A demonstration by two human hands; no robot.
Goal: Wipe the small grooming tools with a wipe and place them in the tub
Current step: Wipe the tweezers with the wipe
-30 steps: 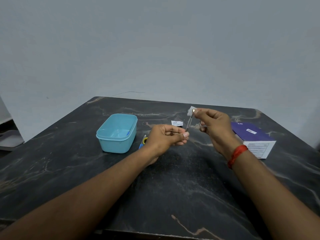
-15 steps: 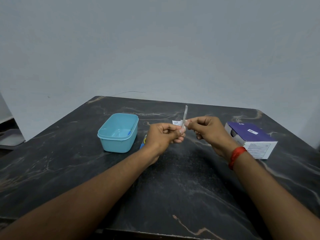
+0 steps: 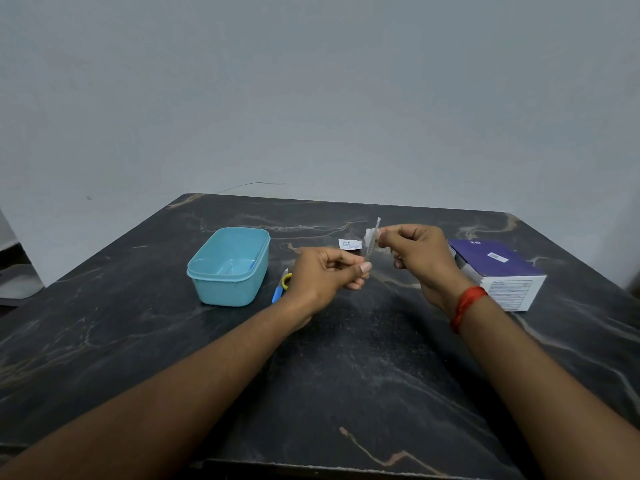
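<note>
Your left hand (image 3: 329,277) pinches the bottom end of the thin silver metal grooming tool (image 3: 370,250) btwn thumb & forefinger, holding it near upright above the dark marble-look table (image 3: 346,375). Your right hand (image 3: 417,258), fingers curled, pinches the small white wipe (image 3: 369,233) against the tool's upper part. The light-blue rectangular plastic tub (image 3: 228,268) sits well off to the left. Risks: the tool's held by a fingertip pinch at one end only, so a hard stroke w/ the wipe could lever it out & drop it. The wipe's tiny & may slip from your fingers. A blue-and-yellow handled tool (image 3: 281,289) lies btwn tub & left hand, so your wrist could knock it en route to the tub.
</note>
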